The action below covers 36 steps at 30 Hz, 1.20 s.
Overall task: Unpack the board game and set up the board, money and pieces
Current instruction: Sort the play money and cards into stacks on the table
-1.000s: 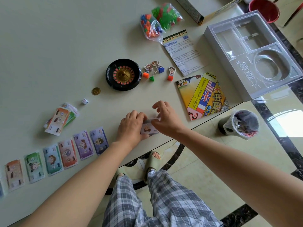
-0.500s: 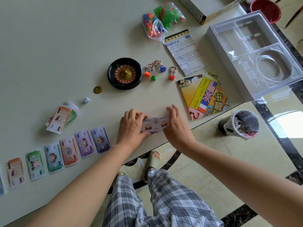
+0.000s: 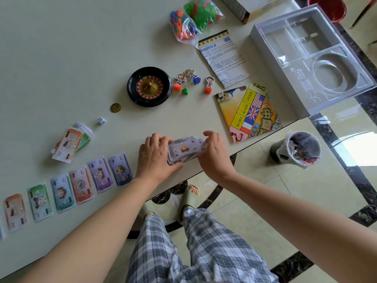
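Your left hand [image 3: 156, 158] grips the left end of a stack of notes [image 3: 184, 150] at the near edge of the table [image 3: 61, 58], fingers curled over the top and thumb tucked under. Your right hand [image 3: 214, 154] has its bent fingers on the right end, lightly pinching it. A second ago both hands were bunched over the stack. Now the right hand has slid outward and the notes are fanned between them, a 10 note on top. This looks like sorting the next denomination, so the money step is probably midway. To the left, along the same edge, a row of notes [image 3: 81, 184] is laid out side by side, six clear. Just beyond it sits a loose pile [image 3: 70, 142], unsorted. Farther out are a die [image 3: 101, 120], a coin [image 3: 115, 107], a roulette wheel [image 3: 149, 86] and four pawns [image 3: 190, 80], one green-based pawn tipped over. The board [image 3: 248, 113] lies folded to the right, not yet opened. A rule sheet [image 3: 224, 58] lies beyond it. The bags of pieces [image 3: 193, 17] at the far side look sealed. The box tray [image 3: 312, 58] overhangs the right edge.
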Available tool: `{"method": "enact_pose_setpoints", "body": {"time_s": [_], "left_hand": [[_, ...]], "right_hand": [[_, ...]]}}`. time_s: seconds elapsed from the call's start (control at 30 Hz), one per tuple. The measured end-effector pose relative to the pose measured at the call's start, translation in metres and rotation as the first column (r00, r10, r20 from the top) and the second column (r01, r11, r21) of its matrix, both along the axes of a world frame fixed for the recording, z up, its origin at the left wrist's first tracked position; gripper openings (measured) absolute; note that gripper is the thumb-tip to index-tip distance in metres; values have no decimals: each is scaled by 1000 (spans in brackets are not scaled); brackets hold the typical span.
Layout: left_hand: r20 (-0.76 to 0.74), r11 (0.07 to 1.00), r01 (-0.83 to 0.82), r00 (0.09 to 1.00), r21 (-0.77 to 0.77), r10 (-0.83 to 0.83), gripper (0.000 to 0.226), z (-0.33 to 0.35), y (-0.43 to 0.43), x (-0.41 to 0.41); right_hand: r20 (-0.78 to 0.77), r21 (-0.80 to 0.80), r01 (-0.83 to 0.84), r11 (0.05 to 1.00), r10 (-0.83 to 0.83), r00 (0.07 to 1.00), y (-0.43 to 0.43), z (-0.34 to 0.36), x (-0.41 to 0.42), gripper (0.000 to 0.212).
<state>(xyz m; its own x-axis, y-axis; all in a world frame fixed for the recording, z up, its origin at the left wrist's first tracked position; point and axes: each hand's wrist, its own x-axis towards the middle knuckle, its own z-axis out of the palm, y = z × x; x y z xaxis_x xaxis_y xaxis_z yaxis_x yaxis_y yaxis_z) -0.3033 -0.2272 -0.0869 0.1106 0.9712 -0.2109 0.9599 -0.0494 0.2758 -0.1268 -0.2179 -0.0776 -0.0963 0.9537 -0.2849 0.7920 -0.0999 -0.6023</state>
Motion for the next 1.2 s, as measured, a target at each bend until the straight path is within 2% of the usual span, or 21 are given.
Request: {"method": "enact_pose_setpoints", "body": {"time_s": [0.1, 0.23, 0.37, 0.47, 0.53, 0.63, 0.77, 0.87, 0.97, 1.13, 1.2], "left_hand": [[28, 1000, -4, 1000, -8, 4, 60, 1, 1, 4], [12, 1000, -9, 1000, -17, 9, 64, 0, 1, 6], [28, 1000, -21, 999, -22, 22, 60, 1, 0, 10], [33, 998, -30, 999, -54, 32, 56, 2, 1, 12], [37, 996, -47, 998, -74, 50, 54, 2, 3, 13], [26, 992, -62, 998, -108, 65, 46, 3, 6, 16], [8, 983, -94, 995, -155, 97, 48, 3, 11, 18], [2, 980, -101, 995, -172, 103, 50, 3, 12, 20], [79, 976, -123, 987, -182, 139, 45, 3, 9, 22], [123, 964, -154, 975, -217, 184, 57, 6, 8, 26], [109, 963, -145, 979, -227, 173, 54, 5, 9, 26]], "right_hand": [[-87, -49, 24, 998, -29, 996, 4, 0, -13, 50], [-110, -81, 198, 977, -206, 972, 10, 0, -5, 51], [-183, -142, 133, 981, -158, 970, 5, 0, -17, 47], [-136, -81, 146, 986, -156, 978, 9, -1, -14, 51], [-120, -79, 93, 993, -102, 988, 10, -2, -10, 54], [-103, -116, -123, 986, 111, 988, 8, -2, -10, 60], [30, -41, -322, 946, 324, 946, 15, -4, -7, 50], [109, -6, -372, 928, 370, 923, 18, -4, -7, 43], [144, -31, -421, 907, 420, 896, 26, -3, -8, 40], [177, -88, -480, 873, 488, 855, 36, -1, -12, 49], [169, -87, -483, 871, 491, 855, 34, 0, -12, 51]]}}
